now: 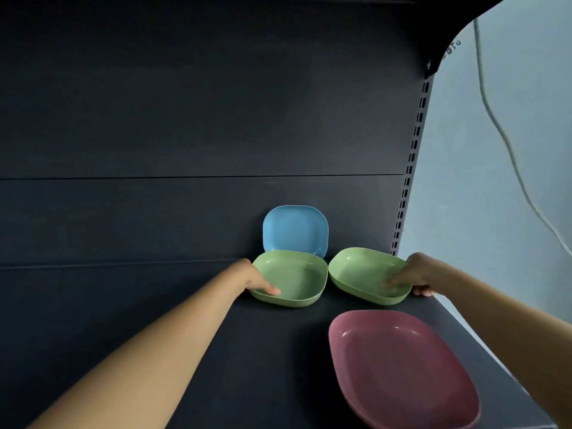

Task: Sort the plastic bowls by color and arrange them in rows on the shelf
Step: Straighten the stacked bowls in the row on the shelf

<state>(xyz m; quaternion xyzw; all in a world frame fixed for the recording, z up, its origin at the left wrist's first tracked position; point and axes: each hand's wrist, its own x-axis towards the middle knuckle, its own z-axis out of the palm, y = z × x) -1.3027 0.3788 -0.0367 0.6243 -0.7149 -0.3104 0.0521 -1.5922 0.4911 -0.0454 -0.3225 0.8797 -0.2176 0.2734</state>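
On the dark shelf [253, 351], near its back panel [185, 119], two green bowls sit side by side with their near corners almost touching. The left hand [258, 281] has hold of the left green bowl [297, 277] at its near-left rim: the thumb lies over the rim inside the bowl while the other fingers go under the outside wall, out of sight. That bowl therefore lies just right of and beyond the grip, its hollow facing up. The right hand [413, 275] takes the right green bowl [365, 274] at its near-right rim in much the same way, fingers reaching over the edge into the hollow and a fingertip or two showing beneath the outer wall; this bowl lies to the left of that grip and looks slightly tipped, its right side a little higher. Each grip is closed only as far as the thin bowl wall allows.

Behind the left green bowl a blue bowl [294, 230] stands on edge, leaning against the back panel with its hollow facing forward; the green bowl hides its lower edge. Nearer the camera and to the right, a dark pink bowl [402, 370] lies flat on the shelf, well apart from both hands. A slotted upright [413, 156] runs up the right end of the back panel, with a pale wall [510, 150] and a hanging cable [507, 144] beyond it.
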